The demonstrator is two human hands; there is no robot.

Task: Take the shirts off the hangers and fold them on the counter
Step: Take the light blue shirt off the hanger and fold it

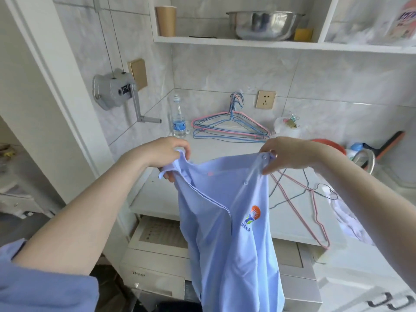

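Shirt point(225, 221) hangs in the air in front of the counter point(157, 194), left hand point(166, 156) clenched on the collar side, right hand point(286, 154) pinching the button edge. Risk imo: laid down sloppy, it lands on the loose pink hanger point(311, 190) and snags or creases.

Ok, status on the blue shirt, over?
Both busy: left hand and right hand grip the blue shirt by its top edge. Hangs unfolded over the counter. Loose pink hanger on it, possibly in the way.

the light blue button-up shirt point(227, 221) bore an orange, green and blue logo; thin wire hangers point(229, 127) were pink and blue.
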